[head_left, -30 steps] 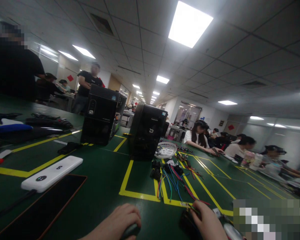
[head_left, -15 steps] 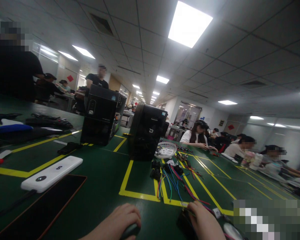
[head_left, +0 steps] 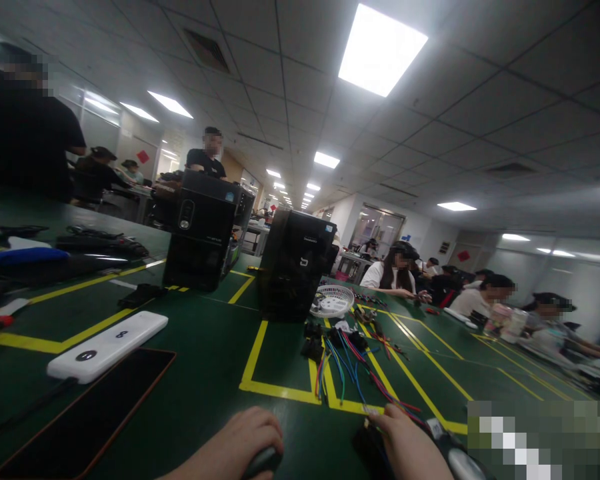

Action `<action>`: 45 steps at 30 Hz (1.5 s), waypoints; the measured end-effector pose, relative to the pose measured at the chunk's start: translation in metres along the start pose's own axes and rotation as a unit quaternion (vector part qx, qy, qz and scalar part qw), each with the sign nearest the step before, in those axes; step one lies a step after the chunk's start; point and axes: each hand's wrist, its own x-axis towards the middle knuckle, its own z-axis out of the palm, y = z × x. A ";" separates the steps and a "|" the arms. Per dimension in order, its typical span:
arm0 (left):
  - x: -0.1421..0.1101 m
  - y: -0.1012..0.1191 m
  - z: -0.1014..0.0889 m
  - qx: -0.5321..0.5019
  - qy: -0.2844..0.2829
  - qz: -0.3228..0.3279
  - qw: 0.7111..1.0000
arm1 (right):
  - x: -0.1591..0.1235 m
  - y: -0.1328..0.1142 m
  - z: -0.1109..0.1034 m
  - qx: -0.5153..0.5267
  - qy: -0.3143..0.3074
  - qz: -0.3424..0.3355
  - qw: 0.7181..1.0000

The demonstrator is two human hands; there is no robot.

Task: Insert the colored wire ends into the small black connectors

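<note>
Low in the head view, my left hand [head_left: 245,440] is curled round a dark, rounded object [head_left: 263,461]; its kind does not show. To the right, my right hand [head_left: 407,440] has its thumb and fingers against a black part [head_left: 369,445] at the table edge, partly hidden by the hand and the frame's bottom. Just beyond that hand lie loose red and blue wires [head_left: 375,381], running to several black connectors [head_left: 313,343]. A round whitish piece [head_left: 464,463] sits beside my right wrist.
Two black computer towers [head_left: 296,267] [head_left: 200,230] stand ahead on the green table [head_left: 205,373], which is marked with yellow tape. A white round basket [head_left: 333,300] is beside one. At left are a white bar-shaped device [head_left: 109,347] and a phone [head_left: 87,417]. People sit and stand around.
My right hand has shifted slightly, its fingers a little straighter over the black part. My left hand stays round the dark object. The view has tilted very slightly.
</note>
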 end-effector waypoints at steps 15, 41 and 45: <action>0.001 -0.007 0.002 -0.003 -0.001 0.001 1.000 | -0.001 0.002 0.006 0.127 0.170 0.015 0.977; 0.000 -0.007 0.004 0.005 0.014 0.014 1.000 | -0.005 0.019 0.001 0.085 -0.005 -0.021 0.996; -0.002 -0.005 0.002 0.000 0.006 0.013 1.000 | -0.005 0.018 0.002 0.073 -0.001 -0.023 0.997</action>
